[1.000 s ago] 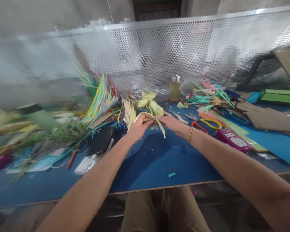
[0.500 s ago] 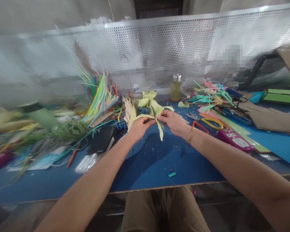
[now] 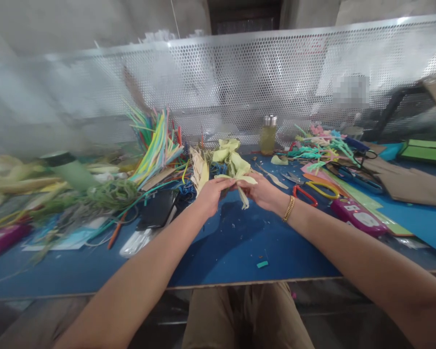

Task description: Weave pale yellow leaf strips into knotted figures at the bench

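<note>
**Both hands pinch a pale strip over the blue table**

At the centre of the frame, the left hand (image 3: 210, 194) and the right hand (image 3: 263, 193) meet just above the blue table top (image 3: 218, 247). Between them they hold a pale yellow-green crinkled strip (image 3: 244, 180). The fingers and thumb of each hand are drawn together and clamped on it, and the two sets of fingertips are almost touching. A loose end of the strip hangs down between the hands towards the table. A gold bracelet (image 3: 288, 209) sits on the right wrist.

Just behind the hands, a little above centre, lies a heap of crumpled yellow-green material (image 3: 228, 151). A pale dried husk (image 3: 199, 170) lies at its left side. Further left, a fan of long coloured plastic strips (image 3: 156, 143) rises from the clutter, with a flat black rectangular object (image 3: 157, 209) below it on the table. A green cylinder with a dark top (image 3: 70, 170) lies among blurred greenery at the middle left.

To the right of the hands lie scissors with yellow and red loop handles (image 3: 312, 190), and beyond them a magenta oblong case (image 3: 356, 215). A small glass bottle with a metal cap (image 3: 268, 135) stands at the back, against the perforated metal screen (image 3: 240, 82) that spans the upper frame. A small teal scrap (image 3: 262, 264) lies near the table's front edge, below centre.
</note>
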Demonstrator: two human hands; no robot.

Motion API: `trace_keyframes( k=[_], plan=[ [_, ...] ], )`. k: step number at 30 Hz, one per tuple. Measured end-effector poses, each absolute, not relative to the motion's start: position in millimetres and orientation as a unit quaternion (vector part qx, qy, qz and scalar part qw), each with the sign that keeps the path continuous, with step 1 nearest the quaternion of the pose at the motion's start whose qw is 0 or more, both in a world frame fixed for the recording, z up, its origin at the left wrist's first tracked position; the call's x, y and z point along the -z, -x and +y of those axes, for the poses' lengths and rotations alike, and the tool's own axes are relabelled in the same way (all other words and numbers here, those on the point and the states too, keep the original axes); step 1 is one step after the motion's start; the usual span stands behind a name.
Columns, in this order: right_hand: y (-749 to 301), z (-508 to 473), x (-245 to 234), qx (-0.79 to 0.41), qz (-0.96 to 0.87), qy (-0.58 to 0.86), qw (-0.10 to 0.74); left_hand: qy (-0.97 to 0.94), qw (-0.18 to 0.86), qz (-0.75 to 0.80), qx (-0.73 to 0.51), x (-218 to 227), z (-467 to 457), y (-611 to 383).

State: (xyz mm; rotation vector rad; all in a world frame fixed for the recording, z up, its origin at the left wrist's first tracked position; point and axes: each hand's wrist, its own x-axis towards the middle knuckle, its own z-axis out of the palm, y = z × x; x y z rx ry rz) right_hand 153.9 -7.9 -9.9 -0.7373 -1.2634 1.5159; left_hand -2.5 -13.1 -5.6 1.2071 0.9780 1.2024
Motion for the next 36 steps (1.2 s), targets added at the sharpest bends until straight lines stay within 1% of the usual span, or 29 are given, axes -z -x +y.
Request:
trace_keyframes(
  k=[2,6,12,14,17,18,22,24,27,31,36],
  plan=[
    [-152.9,-9.0,11.2,-0.649,-0.522,0.282,0.477,-0.504,0.560,0.408,-0.516,5.4,-13.1,2.0],
    [-147.9,-10.5,13.1,-0.645,-0.479,0.288,0.521,-0.502,0.544,0.422,-0.523,7.5,-12.1,-0.9],
    [-138.8,-10.0,13.2,-0.639,-0.434,0.259,0.580,-0.488,0.498,0.415,-0.584,13.7,-13.4,-8.7],
    [-139.1,-8.2,13.5,-0.641,-0.426,0.253,0.586,-0.489,0.507,0.415,-0.575,12.3,-14.9,-8.8],
    [-144.3,-3.0,15.0,-0.658,-0.411,0.281,0.565,-0.513,0.544,0.412,-0.521,7.1,-15.1,-3.8],
    [-146.8,-1.0,15.7,-0.662,-0.409,0.296,0.554,-0.529,0.543,0.409,-0.509,5.2,-14.4,-1.0],
    [-153.5,4.3,18.5,-0.661,-0.420,0.336,0.524,-0.601,0.428,0.428,-0.522,0.4,-10.2,10.5],
    [-153.5,4.8,19.8,-0.658,-0.428,0.344,0.516,-0.615,0.394,0.441,-0.521,-0.2,-9.0,14.0],
    [-152.0,4.0,21.5,-0.657,-0.434,0.347,0.510,-0.627,0.372,0.452,-0.514,-0.2,-8.9,15.4],
    [-152.7,2.7,22.1,-0.679,-0.442,0.353,0.469,-0.648,0.338,0.463,-0.502,1.1,-8.3,14.7],
    [-155.8,4.4,20.6,-0.701,-0.445,0.364,0.422,-0.628,0.358,0.454,-0.521,5.1,-6.4,11.8]
  ],
)
